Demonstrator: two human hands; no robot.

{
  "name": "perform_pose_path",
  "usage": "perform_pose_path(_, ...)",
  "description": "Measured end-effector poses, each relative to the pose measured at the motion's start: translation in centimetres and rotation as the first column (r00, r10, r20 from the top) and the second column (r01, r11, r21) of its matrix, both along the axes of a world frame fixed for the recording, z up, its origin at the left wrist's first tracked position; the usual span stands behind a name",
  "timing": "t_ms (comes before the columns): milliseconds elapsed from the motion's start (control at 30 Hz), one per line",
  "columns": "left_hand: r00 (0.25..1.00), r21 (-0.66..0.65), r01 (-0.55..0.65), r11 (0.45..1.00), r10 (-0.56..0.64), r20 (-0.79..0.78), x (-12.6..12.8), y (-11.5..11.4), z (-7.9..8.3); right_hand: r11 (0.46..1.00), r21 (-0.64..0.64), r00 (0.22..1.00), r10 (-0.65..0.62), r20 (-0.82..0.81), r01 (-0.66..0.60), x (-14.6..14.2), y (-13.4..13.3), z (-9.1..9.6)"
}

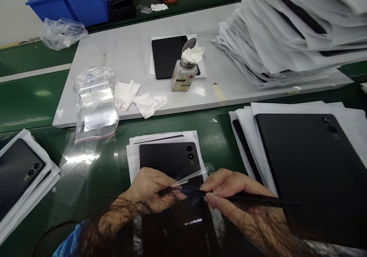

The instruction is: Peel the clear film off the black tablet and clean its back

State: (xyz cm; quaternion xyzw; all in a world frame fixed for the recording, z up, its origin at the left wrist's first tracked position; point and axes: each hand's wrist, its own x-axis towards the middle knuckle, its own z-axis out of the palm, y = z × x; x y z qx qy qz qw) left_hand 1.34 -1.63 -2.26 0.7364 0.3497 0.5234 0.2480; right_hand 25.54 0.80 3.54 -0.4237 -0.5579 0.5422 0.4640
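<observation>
Item: matte black rectangular phone-style panel with two round camera lenses, lying on white paper sheets on the green-topped surface, directly beneath both hands. Item: narrow strip of clear plastic film, raised over the panel between the hands.

Risks, as judged: the tweezer tips could scratch the black finish if they slip off the film; uneven pulling could crease or tear the film; skin contact or airborne dust could mark the panel.

Right hand: closed in a pinch, thumb and fingers around long black tweezers, tips toward the film. Left hand: curled and partly closed, fingertips at the film's edge; whether they grip it cannot be told.

Also present: clear zip bag of film pieces; glass-and-metal dispenser bottle topped by a crumpled white wipe; further black panel on paper at right.
</observation>
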Motion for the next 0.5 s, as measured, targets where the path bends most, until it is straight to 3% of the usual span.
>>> perform_pose_path(200,0.998,-0.073,0.001,0.997,0.003,0.063,0.14,-0.09,-0.01,0.997,0.063,0.999,0.038,0.026,-0.039,0.25,-0.44,-0.96)
perform_pose_path(367,0.996,-0.161,-0.020,0.987,0.034,0.087,-0.01,-0.52,0.01,0.973,0.207,0.995,0.092,0.047,-0.100,0.54,-0.05,-0.81)
perform_pose_path(500,0.995,-0.220,0.014,0.975,0.009,0.104,-0.23,-0.50,0.03,0.938,0.267,0.974,0.200,0.101,-0.221,0.96,0.33,-0.68)
